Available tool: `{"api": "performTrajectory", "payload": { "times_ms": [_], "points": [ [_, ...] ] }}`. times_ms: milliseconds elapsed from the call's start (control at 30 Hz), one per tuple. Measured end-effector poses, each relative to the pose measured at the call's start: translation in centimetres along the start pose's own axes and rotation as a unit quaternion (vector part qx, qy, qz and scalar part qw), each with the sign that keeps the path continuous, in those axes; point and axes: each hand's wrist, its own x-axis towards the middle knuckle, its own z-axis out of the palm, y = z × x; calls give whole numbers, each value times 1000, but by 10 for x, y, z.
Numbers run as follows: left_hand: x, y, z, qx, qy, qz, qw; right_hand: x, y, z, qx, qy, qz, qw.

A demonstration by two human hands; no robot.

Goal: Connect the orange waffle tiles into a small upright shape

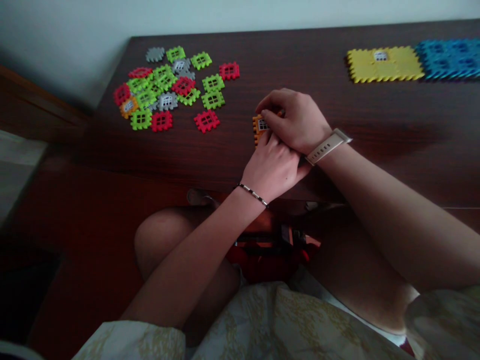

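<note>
Both my hands meet at the middle of the dark wooden table [375, 130]. My right hand [296, 120], with a beige watch on the wrist, curls over a small orange interlocking tile piece [259, 126]. Just below it, my left hand [272, 167], which wears a thin bracelet, grips the same piece from underneath. Most of the orange piece is hidden by my fingers. A loose pile of green, red and grey square tiles [170, 90] lies to the left, apart from my hands.
A joined yellow tile panel [386, 64] and a blue tile panel [450, 59] lie flat at the table's far right. The pale wall runs behind the table. My knees and patterned clothing are below the table's near edge.
</note>
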Motion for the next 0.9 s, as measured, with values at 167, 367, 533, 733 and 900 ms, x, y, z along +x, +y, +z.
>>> {"api": "performTrajectory", "payload": {
  "times_ms": [167,367,533,733,900],
  "points": [
    [-1,-1,1,15,4,6,1000,0,3,1,-12,4,-10,1000],
    [0,0,0,16,-12,2,1000,0,4,1,-19,3,-6,1000],
    [0,0,-1,12,-12,3,1000,0,6,2,-31,-1,-11,999],
    [0,-1,0,14,-7,7,1000,0,7,3,-36,3,-19,999],
    [0,-1,-1,12,-8,7,1000,0,6,2,-39,3,-20,999]
  ]
}}
